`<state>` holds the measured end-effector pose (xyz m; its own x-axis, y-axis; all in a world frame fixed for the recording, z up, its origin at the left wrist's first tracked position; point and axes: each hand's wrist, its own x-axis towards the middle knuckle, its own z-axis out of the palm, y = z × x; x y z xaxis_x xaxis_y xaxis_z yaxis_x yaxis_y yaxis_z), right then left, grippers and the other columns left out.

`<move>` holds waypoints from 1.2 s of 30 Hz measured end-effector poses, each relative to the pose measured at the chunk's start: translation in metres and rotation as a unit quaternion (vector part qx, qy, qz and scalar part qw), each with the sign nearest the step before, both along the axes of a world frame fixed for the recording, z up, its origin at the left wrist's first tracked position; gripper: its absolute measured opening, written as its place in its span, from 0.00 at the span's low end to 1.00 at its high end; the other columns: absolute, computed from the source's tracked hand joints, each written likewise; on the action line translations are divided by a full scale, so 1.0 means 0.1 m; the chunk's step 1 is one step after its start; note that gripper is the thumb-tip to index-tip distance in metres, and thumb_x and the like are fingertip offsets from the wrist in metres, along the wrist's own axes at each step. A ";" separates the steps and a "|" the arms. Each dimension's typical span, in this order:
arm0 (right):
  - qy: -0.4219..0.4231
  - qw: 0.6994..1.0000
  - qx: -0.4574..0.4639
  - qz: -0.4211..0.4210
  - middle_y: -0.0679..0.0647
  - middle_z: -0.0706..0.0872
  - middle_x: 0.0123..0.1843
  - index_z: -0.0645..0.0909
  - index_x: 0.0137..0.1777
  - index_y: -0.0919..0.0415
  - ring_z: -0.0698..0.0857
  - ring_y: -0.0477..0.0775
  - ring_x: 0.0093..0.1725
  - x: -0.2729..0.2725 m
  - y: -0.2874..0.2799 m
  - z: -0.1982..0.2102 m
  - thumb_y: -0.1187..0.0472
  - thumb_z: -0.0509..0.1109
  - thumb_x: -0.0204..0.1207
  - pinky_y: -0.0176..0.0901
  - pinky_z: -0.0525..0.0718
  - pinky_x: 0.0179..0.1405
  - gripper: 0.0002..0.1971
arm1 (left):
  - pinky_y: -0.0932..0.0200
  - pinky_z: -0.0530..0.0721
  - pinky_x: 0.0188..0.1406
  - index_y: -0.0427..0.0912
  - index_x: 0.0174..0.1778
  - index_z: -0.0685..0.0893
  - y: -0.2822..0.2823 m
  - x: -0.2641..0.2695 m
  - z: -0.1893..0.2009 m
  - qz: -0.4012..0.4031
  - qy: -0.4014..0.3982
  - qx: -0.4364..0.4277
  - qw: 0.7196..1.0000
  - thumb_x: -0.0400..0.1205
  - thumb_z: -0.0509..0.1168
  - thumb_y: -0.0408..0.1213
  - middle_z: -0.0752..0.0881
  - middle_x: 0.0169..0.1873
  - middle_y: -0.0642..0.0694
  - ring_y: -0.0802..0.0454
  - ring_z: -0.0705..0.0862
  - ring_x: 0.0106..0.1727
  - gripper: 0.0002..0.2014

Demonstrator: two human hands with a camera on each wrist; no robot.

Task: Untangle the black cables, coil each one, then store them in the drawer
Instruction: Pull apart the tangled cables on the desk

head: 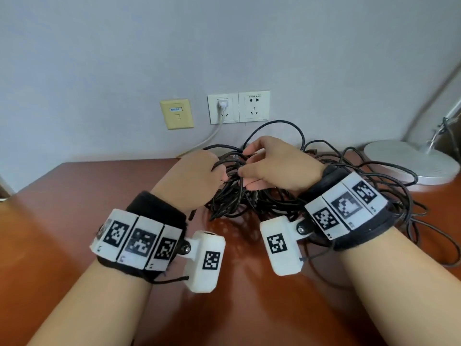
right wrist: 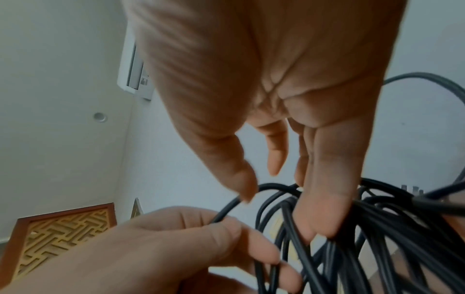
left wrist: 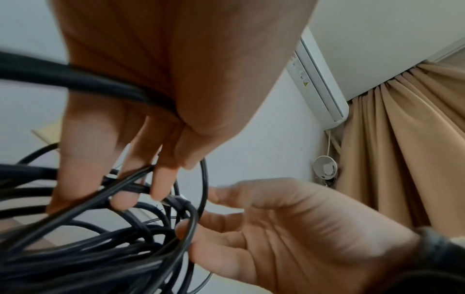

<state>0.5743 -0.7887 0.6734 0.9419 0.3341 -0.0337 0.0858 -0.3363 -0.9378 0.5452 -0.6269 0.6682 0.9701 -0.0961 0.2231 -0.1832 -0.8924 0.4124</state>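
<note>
A big tangle of black cables lies at the back middle of the brown table, with loops trailing off to the right. Both hands are in it. My left hand grips strands: one cable runs across the palm and the thumb and forefinger pinch another strand. My right hand has loosely straight fingers poked down among the loops, and the palm holds nothing. In the left wrist view the cables hang below my left hand and cross the fingers of my right hand. No drawer is in view.
A round white lamp base stands at the back right, with cable loops lying against it. On the wall behind are a double socket plate holding a white plug and a beige network plate.
</note>
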 end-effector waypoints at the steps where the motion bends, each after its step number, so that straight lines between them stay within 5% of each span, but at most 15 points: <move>1: -0.002 1.000 0.000 0.005 0.54 0.80 0.46 0.72 0.63 0.63 0.87 0.53 0.39 -0.01 0.02 -0.01 0.69 0.76 0.74 0.51 0.90 0.51 0.21 | 0.59 0.80 0.38 0.38 0.39 0.84 -0.02 0.00 0.00 0.008 0.002 0.002 1.000 0.88 0.57 0.38 0.82 0.31 0.47 0.50 0.82 0.37 0.15; 3: -0.029 0.999 -0.031 0.006 0.54 0.81 0.47 0.73 0.62 0.61 0.87 0.52 0.37 -0.04 0.06 -0.03 0.66 0.79 0.70 0.52 0.91 0.48 0.24 | 0.60 0.79 0.36 0.39 0.40 0.81 -0.04 -0.02 -0.01 0.016 -0.003 -0.008 1.000 0.87 0.58 0.41 0.82 0.33 0.46 0.48 0.83 0.37 0.14; 5: -0.093 0.991 -0.099 -0.004 0.55 0.84 0.49 0.72 0.60 0.59 0.86 0.53 0.36 -0.06 0.08 -0.03 0.64 0.80 0.70 0.54 0.90 0.47 0.23 | 0.53 0.85 0.47 0.43 0.49 0.81 -0.04 -0.04 0.00 0.019 -0.001 -0.042 0.999 0.86 0.60 0.45 0.83 0.40 0.50 0.48 0.86 0.44 0.10; 8: -0.157 0.971 -0.179 -0.013 0.52 0.82 0.53 0.70 0.63 0.56 0.84 0.52 0.46 -0.09 0.06 0.00 0.61 0.77 0.71 0.42 0.83 0.44 0.24 | 0.48 0.85 0.54 0.48 0.59 0.79 0.00 -0.07 0.04 0.041 0.008 -0.055 0.998 0.84 0.64 0.49 0.81 0.42 0.55 0.50 0.84 0.44 0.12; 11: -0.165 0.959 -0.229 0.012 0.49 0.81 0.55 0.68 0.69 0.54 0.81 0.49 0.50 -0.13 -0.01 0.07 0.61 0.77 0.72 0.29 0.76 0.40 0.28 | 0.47 0.89 0.45 0.48 0.53 0.80 0.05 -0.08 0.09 0.064 0.020 -0.048 0.997 0.85 0.62 0.48 0.83 0.37 0.50 0.49 0.85 0.32 0.09; 15: -0.157 0.939 -0.302 0.047 0.52 0.81 0.56 0.67 0.69 0.56 0.83 0.53 0.53 -0.18 -0.06 0.11 0.60 0.79 0.71 0.47 0.84 0.53 0.31 | 0.53 0.85 0.26 0.45 0.53 0.79 0.09 -0.11 0.14 0.103 0.027 -0.072 0.992 0.88 0.56 0.45 0.87 0.40 0.43 0.53 0.82 0.16 0.09; 17: -0.159 0.934 -0.316 0.053 0.54 0.82 0.56 0.69 0.66 0.56 0.84 0.55 0.53 -0.19 -0.08 0.12 0.59 0.80 0.70 0.51 0.85 0.56 0.29 | 0.49 0.88 0.31 0.44 0.54 0.79 0.11 -0.13 0.16 0.125 0.030 -0.106 0.986 0.88 0.55 0.43 0.87 0.42 0.43 0.49 0.86 0.20 0.09; 19: -0.176 0.926 -0.328 0.061 0.52 0.83 0.53 0.73 0.61 0.55 0.84 0.53 0.51 -0.20 -0.10 0.14 0.59 0.79 0.70 0.45 0.83 0.47 0.23 | 0.42 0.91 0.40 0.44 0.57 0.77 0.13 -0.17 0.19 0.143 0.053 -0.152 0.977 0.87 0.55 0.41 0.87 0.45 0.42 0.43 0.90 0.28 0.09; 21: -0.192 0.920 -0.335 0.068 0.50 0.84 0.47 0.76 0.55 0.54 0.84 0.52 0.46 -0.20 -0.11 0.18 0.60 0.79 0.70 0.38 0.77 0.36 0.17 | 0.48 0.91 0.37 0.45 0.60 0.74 0.14 -0.21 0.20 0.161 0.073 -0.170 0.969 0.85 0.56 0.40 0.86 0.48 0.43 0.44 0.91 0.32 0.10; 23: -0.197 0.920 -0.331 0.069 0.49 0.86 0.42 0.78 0.49 0.52 0.86 0.52 0.41 -0.20 -0.13 0.21 0.61 0.78 0.70 0.38 0.75 0.33 0.13 | 0.60 0.86 0.34 0.46 0.66 0.70 0.14 -0.24 0.21 0.165 0.068 -0.113 0.978 0.83 0.60 0.42 0.84 0.52 0.46 0.49 0.90 0.40 0.16; 26: -0.212 0.924 -0.311 0.070 0.48 0.86 0.35 0.80 0.42 0.52 0.85 0.51 0.34 -0.19 -0.15 0.24 0.63 0.78 0.69 0.38 0.75 0.32 0.09 | 0.61 0.74 0.45 0.49 0.76 0.66 0.10 -0.27 0.23 0.105 0.026 -0.027 0.994 0.80 0.69 0.42 0.77 0.60 0.49 0.52 0.80 0.56 0.29; 28: -0.221 0.927 -0.292 0.073 0.47 0.85 0.34 0.82 0.42 0.53 0.85 0.52 0.32 -0.21 -0.16 0.25 0.64 0.79 0.69 0.38 0.77 0.32 0.09 | 0.62 0.72 0.48 0.53 0.76 0.67 0.05 -0.33 0.25 0.047 0.004 -0.028 0.999 0.77 0.72 0.41 0.77 0.61 0.51 0.53 0.78 0.59 0.32; 32: -0.216 0.936 -0.262 0.089 0.50 0.87 0.37 0.82 0.43 0.54 0.86 0.48 0.29 -0.25 -0.19 0.29 0.66 0.79 0.70 0.40 0.83 0.35 0.09 | 0.69 0.77 0.50 0.53 0.64 0.78 -0.05 -0.35 0.23 -0.045 -0.015 -0.003 0.999 0.75 0.74 0.37 0.83 0.53 0.57 0.56 0.82 0.58 0.22; 36: -0.224 0.938 -0.248 0.090 0.53 0.88 0.34 0.79 0.38 0.58 0.86 0.45 0.28 -0.21 -0.28 0.31 0.64 0.79 0.71 0.44 0.84 0.35 0.09 | 0.67 0.73 0.50 0.52 0.73 0.75 -0.02 -0.25 0.11 -0.032 0.040 0.011 0.999 0.79 0.71 0.39 0.82 0.57 0.57 0.58 0.81 0.60 0.25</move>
<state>0.5530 -0.8166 0.7047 0.8288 0.5364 0.1595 0.5309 -0.6638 -0.5268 0.5203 -0.6285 0.6796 0.9765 -0.1616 0.1429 -0.2069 -0.8890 0.4086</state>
